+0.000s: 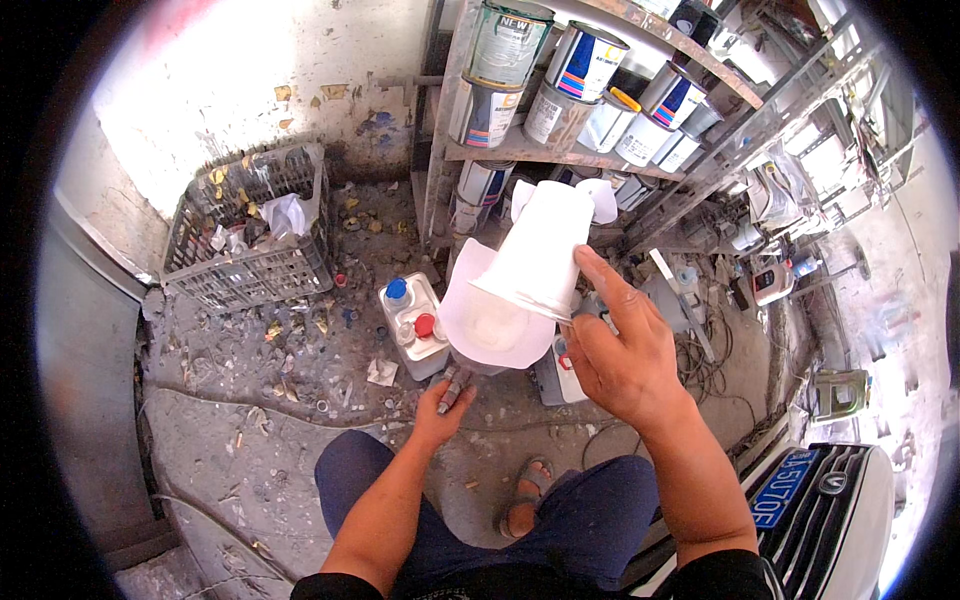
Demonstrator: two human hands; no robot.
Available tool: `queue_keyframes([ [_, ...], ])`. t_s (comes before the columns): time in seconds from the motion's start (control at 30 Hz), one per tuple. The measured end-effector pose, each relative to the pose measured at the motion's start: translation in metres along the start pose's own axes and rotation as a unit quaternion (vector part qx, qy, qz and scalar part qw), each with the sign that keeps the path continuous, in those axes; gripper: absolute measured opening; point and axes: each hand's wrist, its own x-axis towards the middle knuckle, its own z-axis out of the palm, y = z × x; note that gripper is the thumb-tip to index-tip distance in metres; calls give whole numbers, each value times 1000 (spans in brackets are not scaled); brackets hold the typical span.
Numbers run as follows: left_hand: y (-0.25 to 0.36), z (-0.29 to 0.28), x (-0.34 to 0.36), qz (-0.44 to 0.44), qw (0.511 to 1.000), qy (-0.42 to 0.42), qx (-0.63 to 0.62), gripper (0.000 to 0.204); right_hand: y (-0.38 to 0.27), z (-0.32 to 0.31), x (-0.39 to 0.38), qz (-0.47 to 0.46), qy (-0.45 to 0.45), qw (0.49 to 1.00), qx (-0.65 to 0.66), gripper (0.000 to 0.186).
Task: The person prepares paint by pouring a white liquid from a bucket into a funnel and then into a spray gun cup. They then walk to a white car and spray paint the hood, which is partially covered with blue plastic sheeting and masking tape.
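Note:
My left hand (440, 410) is closed around a grey metal tool (453, 390); its upper part is mostly hidden under a white paper piece (485, 325), which is spread like a shallow funnel with a pale, damp-looking middle. My right hand (625, 350) grips a white tapered cup-like paper piece (540, 240) by its lower end, index finger along its side, tilted just above the spread paper. Small white flaps (603, 200) show at the cup's far end. Directly below and left is a plastic jug (405, 340) with blue and red caps; another jug (558, 385) is partly hidden.
A metal rack (730, 75) of paint cans (585, 60) stands ahead. A plastic crate (190, 260) with scraps is at the left wall. Cables and debris lie on the stained floor (230, 450). A grey metal panel (100, 400) is at far left, a car front (830, 520) at lower right.

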Motion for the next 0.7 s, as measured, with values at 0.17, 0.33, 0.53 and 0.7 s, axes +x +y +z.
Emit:
queue_keyframes([
  [0.17, -9, 1, 1, -2, 1000, 6, -20, 21, -2, 0, 1, -1, 4, 1000, -5, 12],
  [0.33, -1, 1, 0, 3, 1000, 3, -6, 21, -3, 0, -1, 6, 0, 1000, -5, 13],
  [0.53, -6, 0, 1, 28, 999, 17, 2, 22, -5, -2, 2, -1, 0, 1000, 2, 13],
  [0.7, -3, 0, 0, 4, 1000, 5, -1, 22, -4, -3, 1, 1, -7, 1000, -4, 13],
])
